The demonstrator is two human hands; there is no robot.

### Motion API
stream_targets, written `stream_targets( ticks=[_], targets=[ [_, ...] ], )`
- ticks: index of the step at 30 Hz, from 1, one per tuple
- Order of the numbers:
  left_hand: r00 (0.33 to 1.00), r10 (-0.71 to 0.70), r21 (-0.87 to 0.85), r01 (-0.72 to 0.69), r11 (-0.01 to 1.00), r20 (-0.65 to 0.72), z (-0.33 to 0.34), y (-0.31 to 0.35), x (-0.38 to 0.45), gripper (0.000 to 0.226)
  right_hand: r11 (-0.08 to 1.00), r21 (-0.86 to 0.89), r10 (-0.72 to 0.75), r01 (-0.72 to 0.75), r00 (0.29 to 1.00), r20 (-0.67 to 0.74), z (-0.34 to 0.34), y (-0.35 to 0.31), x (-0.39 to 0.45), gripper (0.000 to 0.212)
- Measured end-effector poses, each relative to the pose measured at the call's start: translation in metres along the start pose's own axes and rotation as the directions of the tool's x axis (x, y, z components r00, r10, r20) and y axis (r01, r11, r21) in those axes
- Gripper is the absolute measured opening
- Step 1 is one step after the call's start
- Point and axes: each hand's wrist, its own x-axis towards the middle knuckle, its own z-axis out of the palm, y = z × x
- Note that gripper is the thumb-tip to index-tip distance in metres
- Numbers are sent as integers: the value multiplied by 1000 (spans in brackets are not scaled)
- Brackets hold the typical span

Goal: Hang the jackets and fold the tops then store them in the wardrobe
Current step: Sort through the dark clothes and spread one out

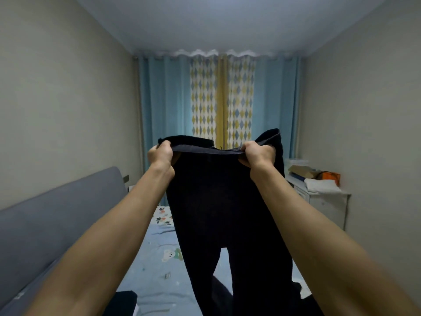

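A dark navy garment (211, 201) hangs in the air over the bed, held up by its top edge with both arms stretched forward. My left hand (160, 153) grips the left end of that edge, fingers curled round the fabric. My right hand (256, 153) grips the right end the same way. Below the hands the cloth splits into two long hanging parts, and their lower ends reach the bed. Another dark piece of clothing (123, 302) lies on the bed at the bottom left.
The bed (157, 265) has a light blue printed sheet and a grey padded headboard (45, 224) along the left wall. A white cabinet (325, 206) with boxes and an orange bag stands at the right wall. Blue and patterned curtains (218, 96) cover the far wall.
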Motion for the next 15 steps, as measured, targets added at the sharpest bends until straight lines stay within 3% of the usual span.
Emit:
stream_targets(
  ticks=[4,9,14,15],
  targets=[
    [999,-41,-60,42,997,21,2,10,1,11,1000,-3,-14,14,999,29,6,-11,-1,21],
    [998,52,-71,-55,996,-45,10,19,18,13,998,-1,-64,64,998,25,29,-25,10,23],
    [996,-66,19,67,998,-57,15,-4,80,2,993,7,116,-116,992,46,62,15,53,24],
    [995,-88,50,91,995,-54,16,-12,100,8,989,6,146,-147,988,44,70,28,65,27]
  ],
)
